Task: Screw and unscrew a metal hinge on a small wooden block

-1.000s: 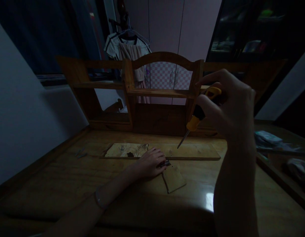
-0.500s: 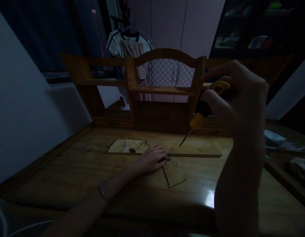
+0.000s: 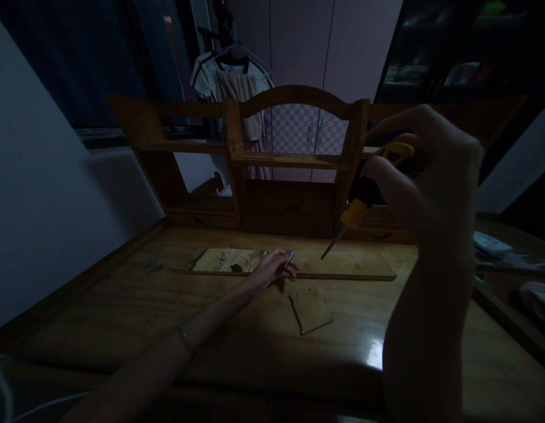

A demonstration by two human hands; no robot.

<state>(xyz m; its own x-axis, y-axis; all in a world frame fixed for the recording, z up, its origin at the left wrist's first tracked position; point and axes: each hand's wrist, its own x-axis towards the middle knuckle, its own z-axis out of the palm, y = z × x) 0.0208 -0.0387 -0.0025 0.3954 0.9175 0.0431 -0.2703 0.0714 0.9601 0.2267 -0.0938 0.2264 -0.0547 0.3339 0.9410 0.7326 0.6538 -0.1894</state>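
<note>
Wall, far L: pale wall (image 3: 38, 194), dk blue curtain (image 3: 113, 64) up beyond it.
Btm L corner: white cord (image 3: 52, 404), partly in view.
Desk, L side: a few thin bits (image 3: 154, 268) on the wood desktop (image 3: 237, 364); too small/dim to ID.
L wrist: thin bracelet (image 3: 185, 335).
Behind, L of ctr: hung clothes (image 3: 237, 88) on a hanger, beyond the wood shelf unit (image 3: 290, 160) at the desk's back.
Long board: long board (image 3: 343, 266) flat on desk, crosswise in front of shelf unit; L end pale, stained, w/ dk patch & ragged edge.
L hand: left hand (image 3: 272, 267) over mid part of long board, fingers curled, nearly closed; pinches small metal pc (image 3: 289, 257) btwn thumb & fingers. Can't tell if hand touches board.
Small board: squarish small board (image 3: 311, 311) flat on desk, nearer side of long board, just below/R of L hand; 2 dk holes nr top edge.
Screwdriver: yellow/blk screwdriver (image 3: 354, 214), tilted, shaft pointing down-L twd long board, tip apart from L hand.
R hand: right hand (image 3: 424, 170) raised, part-closed round screwdriver handle, index finger stretched out free.
Far R: packets (image 3: 492, 244), blurry, past desk's R side.
</note>
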